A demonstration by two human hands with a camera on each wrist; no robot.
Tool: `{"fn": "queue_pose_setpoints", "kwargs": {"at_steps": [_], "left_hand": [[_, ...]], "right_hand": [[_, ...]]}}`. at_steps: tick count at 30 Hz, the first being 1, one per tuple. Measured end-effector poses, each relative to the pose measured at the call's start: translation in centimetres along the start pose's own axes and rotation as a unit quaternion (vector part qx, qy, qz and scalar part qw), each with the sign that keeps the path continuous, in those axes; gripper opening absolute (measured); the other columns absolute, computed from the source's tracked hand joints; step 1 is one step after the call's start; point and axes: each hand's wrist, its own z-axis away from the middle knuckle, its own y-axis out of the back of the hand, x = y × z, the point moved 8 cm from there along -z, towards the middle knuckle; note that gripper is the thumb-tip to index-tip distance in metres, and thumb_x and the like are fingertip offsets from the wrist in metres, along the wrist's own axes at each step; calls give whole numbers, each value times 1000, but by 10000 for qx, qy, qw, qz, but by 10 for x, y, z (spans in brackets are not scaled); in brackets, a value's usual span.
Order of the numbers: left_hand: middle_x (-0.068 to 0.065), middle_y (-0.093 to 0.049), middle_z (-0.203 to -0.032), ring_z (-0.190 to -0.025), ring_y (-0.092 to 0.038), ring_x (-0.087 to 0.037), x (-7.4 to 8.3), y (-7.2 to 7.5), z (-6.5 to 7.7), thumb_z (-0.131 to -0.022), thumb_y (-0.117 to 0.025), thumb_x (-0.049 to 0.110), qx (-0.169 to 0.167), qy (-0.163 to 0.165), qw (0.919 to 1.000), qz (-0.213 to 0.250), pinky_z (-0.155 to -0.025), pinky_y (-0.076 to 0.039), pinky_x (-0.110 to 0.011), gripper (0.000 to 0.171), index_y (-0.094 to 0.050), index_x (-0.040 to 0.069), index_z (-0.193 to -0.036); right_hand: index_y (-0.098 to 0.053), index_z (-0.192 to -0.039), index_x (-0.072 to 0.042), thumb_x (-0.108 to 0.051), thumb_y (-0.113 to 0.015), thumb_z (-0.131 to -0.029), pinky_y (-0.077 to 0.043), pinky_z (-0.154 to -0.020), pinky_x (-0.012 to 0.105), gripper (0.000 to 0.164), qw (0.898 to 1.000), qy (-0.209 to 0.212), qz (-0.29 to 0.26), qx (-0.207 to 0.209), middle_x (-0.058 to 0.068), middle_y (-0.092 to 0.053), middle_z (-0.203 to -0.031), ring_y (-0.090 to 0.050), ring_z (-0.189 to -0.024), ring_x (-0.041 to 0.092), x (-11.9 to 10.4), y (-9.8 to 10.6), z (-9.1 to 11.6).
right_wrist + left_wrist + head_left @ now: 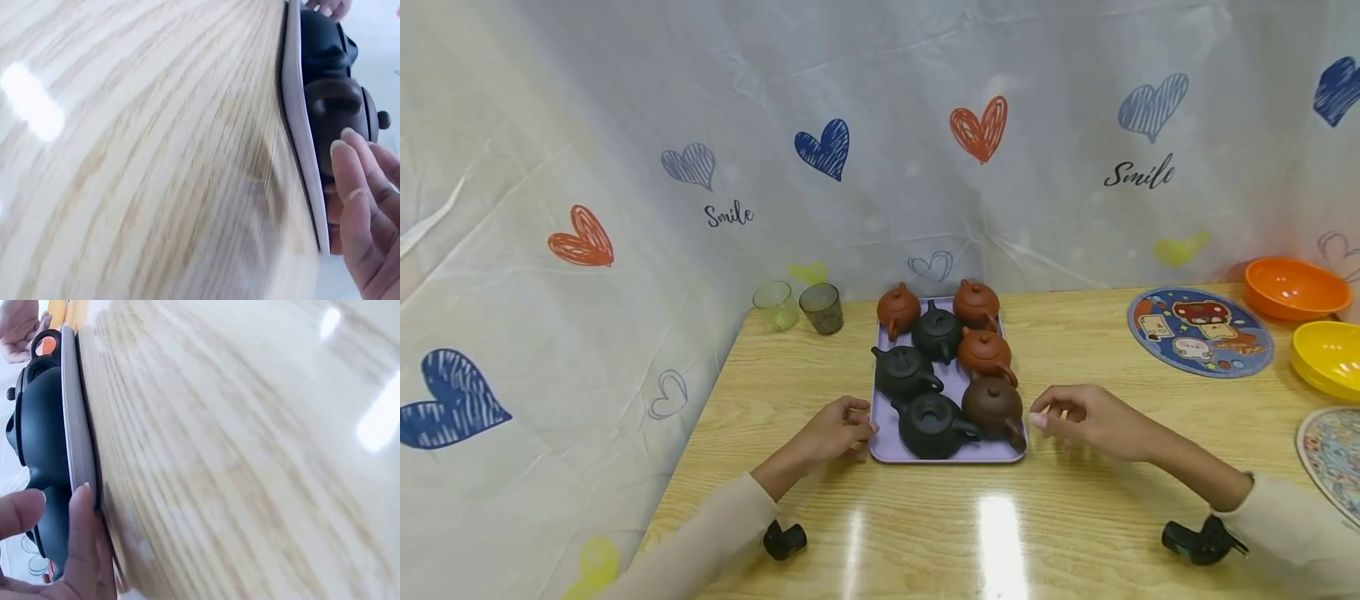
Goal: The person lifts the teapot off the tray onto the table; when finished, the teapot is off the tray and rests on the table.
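Observation:
A lilac tray [953, 385] lies on the table, crowded with small teapots. Three are black, including a black teapot [931, 423] at the near end; beside that one sits a dark brown teapot [992, 404]. Three reddish-orange teapots, among them an orange teapot [983, 353], stand toward the far end and right side. My left hand [833, 431] is at the tray's near left edge, a fingertip at the rim and the thumb apart from it in the left wrist view. On the other side my right hand [1086, 419] hovers just off the tray, fingers loosely bent, holding nothing.
A green glass [777, 306] and a grey glass [822, 309] stand at the back left. To the right lie a round blue mat [1201, 333], an orange bowl [1296, 288], a yellow bowl [1330, 360] and a patterned mat [1330, 454]. A heart-printed curtain [895, 217] borders the table.

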Motion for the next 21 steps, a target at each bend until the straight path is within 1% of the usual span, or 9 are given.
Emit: {"fn": "queue_pose_setpoints", "kwargs": {"at_steps": [3,7,14,17,21], "left_hand": [[-19,-56,-120,-92,-63,-20,-2,0,-2,-93,-66,8,210,6,9997,126,-69,-63,-34,50,-47,-6,-137],[-19,-55,-117,-91,-62,-21,-4,0,-3,-92,-65,3,290,25,9994,173,-70,-63,-35,47,-48,-5,-135],[-21,-55,-117,-92,-62,-23,-3,-2,-4,-88,-66,-1,351,-10,9994,60,-76,-62,-36,51,-47,-6,-134],[-21,-56,-115,-91,-62,-23,-2,-2,-5,-85,-66,-5,410,-49,9991,95,-75,-62,-36,51,-47,-6,-133],[-20,-56,-113,-89,-60,-23,-3,-2,-7,-82,-65,-9,484,-82,9987,143,-72,-61,-35,51,-48,-6,-130]], "right_hand": [[-66,-114,-6,-22,-56,-103,-54,-51,33,22,9994,-235,-221,-154,13,-67,-88,-65,-64,20,5,-7,-3],[-66,-113,-6,-25,-57,-103,-51,-45,33,23,9974,-423,-492,-308,15,-67,-86,-64,-60,20,7,-15,-6],[-67,-110,-5,-24,-59,-102,-48,-43,30,23,9961,-440,-675,-355,16,-68,-85,-63,-57,21,6,-23,-8],[-67,-109,-4,-26,-59,-102,-47,-42,28,24,9947,-532,-750,-454,16,-70,-85,-63,-56,21,8,-27,-9],[-66,-110,-4,-29,-59,-102,-46,-42,26,27,9928,-682,-806,-559,15,-71,-86,-60,-55,17,11,-32,-9]]}}
